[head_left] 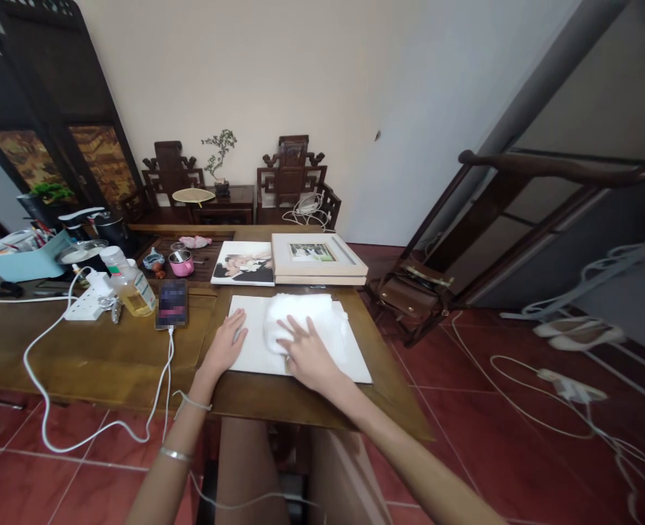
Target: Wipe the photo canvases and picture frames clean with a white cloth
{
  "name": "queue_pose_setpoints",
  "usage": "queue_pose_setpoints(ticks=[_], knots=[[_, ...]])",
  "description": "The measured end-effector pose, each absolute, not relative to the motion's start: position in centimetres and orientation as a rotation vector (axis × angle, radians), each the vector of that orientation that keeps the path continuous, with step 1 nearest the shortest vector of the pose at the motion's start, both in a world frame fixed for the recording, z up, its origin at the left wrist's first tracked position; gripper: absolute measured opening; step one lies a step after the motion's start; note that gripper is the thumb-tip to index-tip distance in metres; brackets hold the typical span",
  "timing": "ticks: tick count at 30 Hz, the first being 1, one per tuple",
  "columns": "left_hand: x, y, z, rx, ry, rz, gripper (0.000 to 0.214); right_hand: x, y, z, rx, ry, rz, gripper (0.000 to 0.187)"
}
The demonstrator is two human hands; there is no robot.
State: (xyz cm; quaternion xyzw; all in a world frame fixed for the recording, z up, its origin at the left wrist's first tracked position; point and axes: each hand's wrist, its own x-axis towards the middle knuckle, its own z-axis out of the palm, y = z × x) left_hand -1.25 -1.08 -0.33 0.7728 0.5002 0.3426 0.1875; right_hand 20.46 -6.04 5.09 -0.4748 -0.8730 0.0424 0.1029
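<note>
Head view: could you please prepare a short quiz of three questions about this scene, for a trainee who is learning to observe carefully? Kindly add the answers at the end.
1. Which hand lies on the white cloth? A) neither; B) the right; C) only the left.
2. True or false: a white cable runs to the lower end of the phone.
3. Where does the left hand rest?

Key:
1. B: the right hand lies on it, fingers spread.
2. True.
3. On the left edge of the white board, beside the cloth.
</note>
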Motion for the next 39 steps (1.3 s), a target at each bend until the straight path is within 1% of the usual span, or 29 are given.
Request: queue_pose_setpoints(ticks=[2,5,7,9,11,16,19,21,24,28,31,34,39], knots=[[-1.2,-1.1,-0.3,2.182,1.406,0.981,0.042,20.4,-9.4,5.2,-1.324,-2.631,0.204,0.049],[-1.2,-1.1,-0.4,2.209,1.392,0.974,0.040,20.7,-13.7,5.6,-1.151,-2.707,0.407,0.050],[-1.2,-1.1,-0.4,2.221,1.383,0.959,0.041,20.8,-14.9,5.8,-1.068,-2.719,0.509,0.050],[-1.2,-1.2,-0.3,2.219,1.382,0.953,0.041,20.8,-14.2,6.1,-1.053,-2.708,0.540,0.050],[-1.2,-1.2,-0.3,2.206,1.390,0.960,0.041,20.5,-12.0,6.3,-1.123,-2.675,0.486,0.051],[-1.2,-1.2,-0.3,2.184,1.371,0.986,0.041,18.8,-3.8,6.5,-1.397,-2.602,0.230,0.047],[-1.2,-1.1,-0.4,2.180,1.365,0.995,0.041,17.7,-1.0,6.2,-1.489,-2.580,0.103,0.045],[-1.2,-1.1,-0.4,2.180,1.363,1.003,0.041,17.3,-1.2,5.8,-1.464,-2.606,0.050,0.045],[-1.2,-1.1,-0.4,2.176,1.383,1.008,0.041,17.4,-4.4,5.2,-1.313,-2.679,0.050,0.045],[-1.2,-1.1,-0.4,2.196,1.381,0.991,0.041,18.8,-10.4,5.3,-1.046,-2.755,0.198,0.043],[-1.2,-1.0,-0.5,2.201,1.369,0.986,0.041,20.3,-12.3,5.7,-0.963,-2.753,0.348,0.045],[-1.1,-1.1,-0.4,2.185,1.378,0.997,0.040,21.3,-10.4,5.9,-1.102,-2.684,0.354,0.046],[-1.0,-1.4,0.2,2.086,1.430,1.151,0.040,19.3,-2.5,6.0,-1.485,-2.530,0.136,0.047]])
